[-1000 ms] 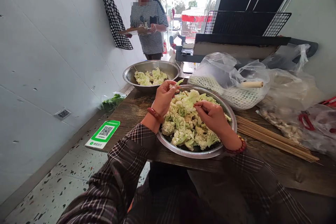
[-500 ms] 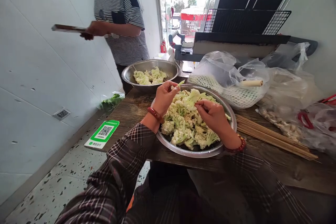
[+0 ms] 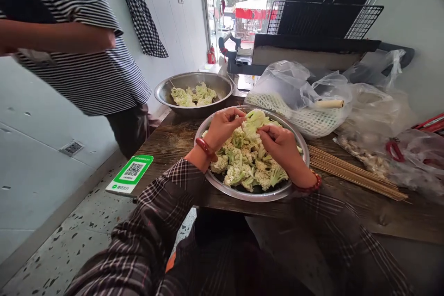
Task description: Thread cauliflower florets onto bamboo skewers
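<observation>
Left hand (image 3: pixel 226 125) and right hand (image 3: pixel 280 144) pinch a cauliflower floret (image 3: pixel 254 120) over the near metal basin (image 3: pixel 255 197), where many loose florets (image 3: pixel 239 173) remain; the far metal basin (image 3: pixel 194 111) holds a smaller batch (image 3: pixel 194 97), apparently done.

On my feed, I'm losing a striped-shirted co-worker (image 3: pixel 97 78) past the left edge.
The wearer's left hand (image 3: pixel 223 128) is hiding some cauliflower (image 3: pixel 239 169) beneath it.
</observation>
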A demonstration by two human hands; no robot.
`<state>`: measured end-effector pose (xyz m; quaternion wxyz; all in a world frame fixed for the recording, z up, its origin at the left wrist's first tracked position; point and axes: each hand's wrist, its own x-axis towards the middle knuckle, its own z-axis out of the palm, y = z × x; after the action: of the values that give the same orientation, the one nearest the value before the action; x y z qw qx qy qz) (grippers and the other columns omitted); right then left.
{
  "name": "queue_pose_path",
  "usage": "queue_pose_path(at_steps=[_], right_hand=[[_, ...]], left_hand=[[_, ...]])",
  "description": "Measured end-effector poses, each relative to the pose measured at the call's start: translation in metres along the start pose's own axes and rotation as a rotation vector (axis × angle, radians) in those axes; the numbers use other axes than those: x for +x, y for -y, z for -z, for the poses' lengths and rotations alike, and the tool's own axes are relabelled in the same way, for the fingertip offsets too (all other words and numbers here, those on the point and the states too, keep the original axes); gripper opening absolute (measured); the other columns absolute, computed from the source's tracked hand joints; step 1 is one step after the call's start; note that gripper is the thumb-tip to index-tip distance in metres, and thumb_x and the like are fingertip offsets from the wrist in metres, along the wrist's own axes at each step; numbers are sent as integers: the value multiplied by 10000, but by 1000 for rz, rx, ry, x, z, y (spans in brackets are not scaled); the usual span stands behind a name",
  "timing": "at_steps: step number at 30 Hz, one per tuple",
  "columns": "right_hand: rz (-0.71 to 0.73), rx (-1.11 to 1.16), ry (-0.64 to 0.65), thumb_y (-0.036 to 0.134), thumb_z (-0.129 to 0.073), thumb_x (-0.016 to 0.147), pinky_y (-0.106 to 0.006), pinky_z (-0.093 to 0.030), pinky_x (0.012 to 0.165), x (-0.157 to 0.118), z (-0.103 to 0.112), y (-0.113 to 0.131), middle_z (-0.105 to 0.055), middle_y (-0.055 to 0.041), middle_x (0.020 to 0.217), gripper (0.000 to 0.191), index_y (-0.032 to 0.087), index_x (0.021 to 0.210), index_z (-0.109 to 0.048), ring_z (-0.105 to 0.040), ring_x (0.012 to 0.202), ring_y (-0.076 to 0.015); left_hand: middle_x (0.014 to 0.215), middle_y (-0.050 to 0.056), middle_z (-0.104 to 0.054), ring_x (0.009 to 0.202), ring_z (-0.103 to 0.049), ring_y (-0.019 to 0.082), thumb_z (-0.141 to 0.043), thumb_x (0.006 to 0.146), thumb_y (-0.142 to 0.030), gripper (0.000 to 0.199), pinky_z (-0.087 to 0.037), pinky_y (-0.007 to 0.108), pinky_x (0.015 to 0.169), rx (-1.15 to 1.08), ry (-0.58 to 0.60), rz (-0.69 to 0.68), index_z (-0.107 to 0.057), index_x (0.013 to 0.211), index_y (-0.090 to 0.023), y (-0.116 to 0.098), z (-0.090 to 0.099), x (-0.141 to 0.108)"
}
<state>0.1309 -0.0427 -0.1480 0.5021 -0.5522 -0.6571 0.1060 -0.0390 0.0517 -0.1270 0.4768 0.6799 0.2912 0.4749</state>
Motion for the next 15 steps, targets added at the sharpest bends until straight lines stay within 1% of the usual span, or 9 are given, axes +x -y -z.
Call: queue_pose_path(at_steps=[3, 5, 6, 8, 10, 12, 15], right_hand=[[0, -3, -14, 299, -577, 883, -271, -411, 567, 0, -2, 1, -650, 6, 622, 173, 195, 816, -697, -542, 549, -141], [13, -17, -18, 299, -576, 889, -270, -415, 575, -1, -2, 2, -662, 1, 640, 171, 200, 811, -692, -557, 565, -143], [20, -30, -15, 301, -574, 894, -271, -418, 581, -1, -2, 2, -671, -2, 652, 172, 206, 812, -691, -568, 577, -146], [39, -63, -7, 308, -567, 906, -276, -424, 594, -2, -2, 2, -682, -6, 665, 177, 217, 821, -694, -583, 592, -153], [68, -95, -1, 307, -559, 918, -285, -431, 615, -3, -2, 3, -698, -15, 691, 183, 223, 831, -697, -605, 615, -163], [100, -134, 5, 301, -546, 932, -294, -441, 649, -4, -2, 3, -723, -34, 746, 192, 224, 844, -698, -642, 672, -180], [124, -254, 28, 289, -523, 949, -308, -442, 696, -5, -3, 4, -747, -64, 822, 206, 223, 865, -699, -672, 767, -214]], left_hand=[[770, 8, -632, 656, -516, 97, -758, 750, -306, 156, -414, 227, 618, -161, 36, 34, -704, 807, -171, -2, -1, -1], [826, 19, -645, 717, -551, 112, -741, 769, -390, 225, -441, 232, 650, -261, 71, 87, -699, 818, -175, -2, -1, -1], [822, 22, -644, 729, -553, 116, -735, 774, -425, 257, -442, 234, 654, -277, 83, 106, -696, 802, -173, -3, -1, -2], [758, 16, -619, 696, -520, 110, -743, 770, -457, 300, -419, 232, 633, -259, 97, 112, -680, 741, -165, -4, -1, -2], [675, -1, -563, 631, -451, 95, -760, 764, -445, 316, -374, 235, 597, -227, 98, 92, -649, 679, -160, -6, -2, -4], [625, -13, -512, 592, -395, 90, -763, 770, -425, 328, -330, 246, 571, -202, 91, 91, -618, 641, -161, -7, -3, -5], [583, -16, -461, 562, -355, 90, -764, 782, -386, 355, -287, 267, 560, -165, 89, 131, -562, 593, -163, -7, -4, -6]])
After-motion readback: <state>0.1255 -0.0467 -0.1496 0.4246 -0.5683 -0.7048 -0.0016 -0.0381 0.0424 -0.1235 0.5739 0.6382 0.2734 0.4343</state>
